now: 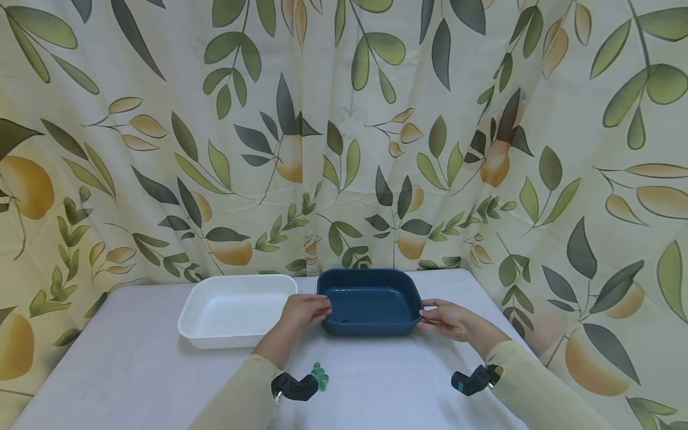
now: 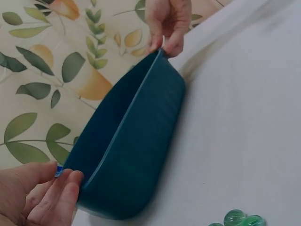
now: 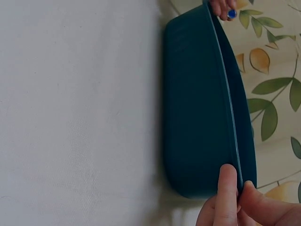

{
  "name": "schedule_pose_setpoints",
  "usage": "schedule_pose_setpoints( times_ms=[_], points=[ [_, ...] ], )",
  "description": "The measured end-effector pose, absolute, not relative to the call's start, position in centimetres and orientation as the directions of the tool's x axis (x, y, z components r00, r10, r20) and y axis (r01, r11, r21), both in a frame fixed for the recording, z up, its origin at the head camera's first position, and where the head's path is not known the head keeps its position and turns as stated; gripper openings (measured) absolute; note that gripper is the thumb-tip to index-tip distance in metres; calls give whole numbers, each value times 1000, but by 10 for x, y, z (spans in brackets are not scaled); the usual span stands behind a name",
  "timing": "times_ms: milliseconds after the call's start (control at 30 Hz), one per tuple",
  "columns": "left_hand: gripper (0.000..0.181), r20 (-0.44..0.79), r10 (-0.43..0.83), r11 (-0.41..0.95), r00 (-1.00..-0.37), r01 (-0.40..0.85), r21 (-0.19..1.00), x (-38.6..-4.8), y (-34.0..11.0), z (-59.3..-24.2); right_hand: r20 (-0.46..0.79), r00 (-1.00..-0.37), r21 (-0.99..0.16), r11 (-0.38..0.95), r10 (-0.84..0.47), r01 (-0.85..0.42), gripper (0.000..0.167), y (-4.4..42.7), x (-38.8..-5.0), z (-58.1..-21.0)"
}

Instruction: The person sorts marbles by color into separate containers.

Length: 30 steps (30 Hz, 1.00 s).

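"Why hold both ends of the blue tub [image 1: 371, 328]?"
"Steadiness, probably: right fingers [image 3: 227, 190] pinch its rim; left fingers [image 2: 66, 198], pinching a blue bead [image 2: 59, 170], touch opposite. It's right of the white tub [image 1: 217, 343]."

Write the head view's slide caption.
Left fingers and right fingers at opposite ends of a blue tub, beside a white tub.

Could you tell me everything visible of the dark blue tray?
The dark blue tray is open-topped and rectangular, with rounded corners, smooth walls and a thin rim; it looks like plastic. It is mouth up near the far edge of the table, right of the white tray, not touching it. The left hand touches its left end; the right hand grips its right rim.
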<state>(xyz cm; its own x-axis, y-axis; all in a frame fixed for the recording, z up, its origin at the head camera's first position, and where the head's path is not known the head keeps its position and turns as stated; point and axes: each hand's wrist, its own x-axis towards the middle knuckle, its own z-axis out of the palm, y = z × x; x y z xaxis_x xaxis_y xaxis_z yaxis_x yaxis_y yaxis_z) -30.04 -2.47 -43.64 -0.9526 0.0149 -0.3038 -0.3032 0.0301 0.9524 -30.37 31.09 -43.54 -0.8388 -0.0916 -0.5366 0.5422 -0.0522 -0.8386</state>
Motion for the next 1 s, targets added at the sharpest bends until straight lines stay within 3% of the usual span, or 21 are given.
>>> schedule_pose_setpoints(
  times_ms=[1000],
  points=[
    [23, -314, 8, 37, -950, -313, 949, -299, -26, -434, -536, -839, -838, -59, -99, 542, 59, 312, -304, -437]
  ],
)
